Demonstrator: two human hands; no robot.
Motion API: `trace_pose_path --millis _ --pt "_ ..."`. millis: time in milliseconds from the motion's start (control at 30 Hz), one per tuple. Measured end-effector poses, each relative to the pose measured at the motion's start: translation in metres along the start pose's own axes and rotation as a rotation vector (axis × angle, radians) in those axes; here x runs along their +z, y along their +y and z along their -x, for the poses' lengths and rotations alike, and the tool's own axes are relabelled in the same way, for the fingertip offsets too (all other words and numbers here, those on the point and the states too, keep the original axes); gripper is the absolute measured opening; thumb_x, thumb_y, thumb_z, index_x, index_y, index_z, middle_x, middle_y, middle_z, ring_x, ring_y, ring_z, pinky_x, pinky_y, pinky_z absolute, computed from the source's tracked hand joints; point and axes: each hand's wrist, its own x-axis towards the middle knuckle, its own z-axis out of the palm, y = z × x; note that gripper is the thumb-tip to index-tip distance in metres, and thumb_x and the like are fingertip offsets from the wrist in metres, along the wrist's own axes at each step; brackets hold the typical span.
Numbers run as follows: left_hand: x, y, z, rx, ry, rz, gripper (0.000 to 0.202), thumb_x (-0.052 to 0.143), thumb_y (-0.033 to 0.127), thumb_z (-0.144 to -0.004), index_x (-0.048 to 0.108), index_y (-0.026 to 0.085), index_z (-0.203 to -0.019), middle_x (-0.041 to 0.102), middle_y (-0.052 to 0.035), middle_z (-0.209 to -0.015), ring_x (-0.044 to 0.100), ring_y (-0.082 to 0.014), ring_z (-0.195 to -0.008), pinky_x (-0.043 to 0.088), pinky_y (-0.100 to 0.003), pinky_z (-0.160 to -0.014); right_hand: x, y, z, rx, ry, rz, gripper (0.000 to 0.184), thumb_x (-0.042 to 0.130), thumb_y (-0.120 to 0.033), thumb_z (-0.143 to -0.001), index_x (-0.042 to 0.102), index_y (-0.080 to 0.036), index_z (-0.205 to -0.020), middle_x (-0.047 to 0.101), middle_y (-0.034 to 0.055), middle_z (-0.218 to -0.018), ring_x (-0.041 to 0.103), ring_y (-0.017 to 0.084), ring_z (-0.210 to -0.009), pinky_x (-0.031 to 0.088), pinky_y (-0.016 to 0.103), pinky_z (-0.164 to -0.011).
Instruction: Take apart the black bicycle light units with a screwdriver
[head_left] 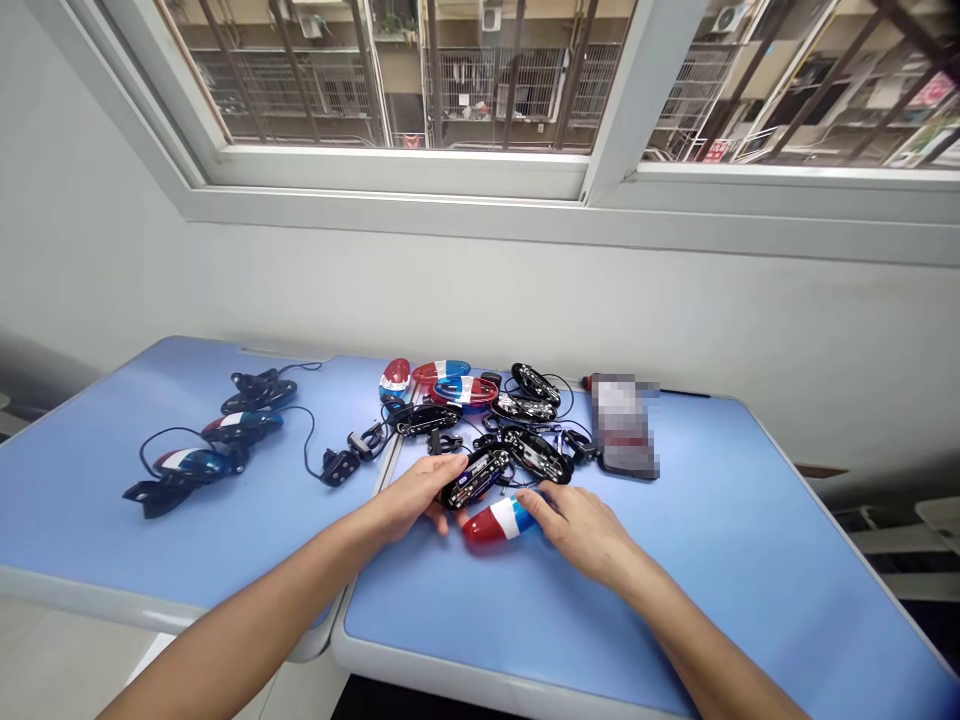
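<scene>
My left hand is closed on an oval black housing whose open face shows a circuit board. In my right hand is a glossy red, white and blue oval cover, gripped at its blue end. The cover is just in front of the housing, close to the table top; whether it rests on it I cannot tell. Right behind my hands lies another open black housing with its board facing up. Some fingers of both hands are hidden by the parts and the hands themselves.
Two blue tables meet at a seam. Behind my hands are loose coloured covers, several black housings and tangled cables. Cabled units with coloured covers lie on the left table. A blurred-out phone-like slab lies right, below the window wall.
</scene>
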Motion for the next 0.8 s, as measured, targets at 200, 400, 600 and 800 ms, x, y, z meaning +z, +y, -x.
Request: trace_pose_path --millis 200,400,600,800 --pt "-0.007 0.008 0.000 -0.101 -0.062 0.097 0.047 0.060 0.056 -0.088 0.063 0.010 -0.097 0.075 -0.0161 -0.091 0.066 -0.0128 -0.048 0.044 -0.016 -0.033 -0.005 0.003 0.002 -0.025 0.016 -0.093 0.040 0.041 -0.051 -0.095 0.066 -0.020 -0.095 0.073 0.0088 -0.089 0.065 0.025 -0.087 0.039 0.031 -0.070" --pt "-0.011 0.009 -0.001 -0.120 -0.108 0.179 0.044 0.060 0.051 -0.091 0.064 0.008 -0.100 0.075 -0.0180 -0.088 0.066 -0.0131 -0.048 0.043 -0.016 -0.033 -0.003 0.007 0.004 -0.107 0.023 -0.193 0.029 0.048 -0.040 -0.092 0.065 -0.019 -0.105 0.068 0.0033 -0.071 0.060 0.021 -0.069 0.038 0.030 -0.063" --pt "-0.009 0.008 0.000 -0.119 -0.100 0.196 0.047 0.065 0.054 -0.087 0.066 0.009 -0.100 0.075 -0.0182 -0.092 0.070 -0.0174 -0.061 0.050 -0.020 -0.043 -0.009 0.010 0.012 -0.163 0.084 -0.256 0.031 0.042 -0.038 -0.095 0.062 -0.021 -0.111 0.068 0.0027 -0.072 0.059 0.020 -0.067 0.040 0.031 -0.062" --pt "-0.006 0.009 0.005 -0.105 -0.104 0.148 0.051 0.062 0.058 -0.088 0.068 0.009 -0.102 0.073 -0.0189 -0.098 0.072 -0.0247 -0.085 0.058 -0.025 -0.058 -0.010 0.006 0.016 -0.302 0.148 -0.448 0.032 0.041 -0.034 -0.096 0.062 -0.023 -0.118 0.065 -0.0006 -0.067 0.051 0.015 -0.052 0.038 0.028 -0.052"
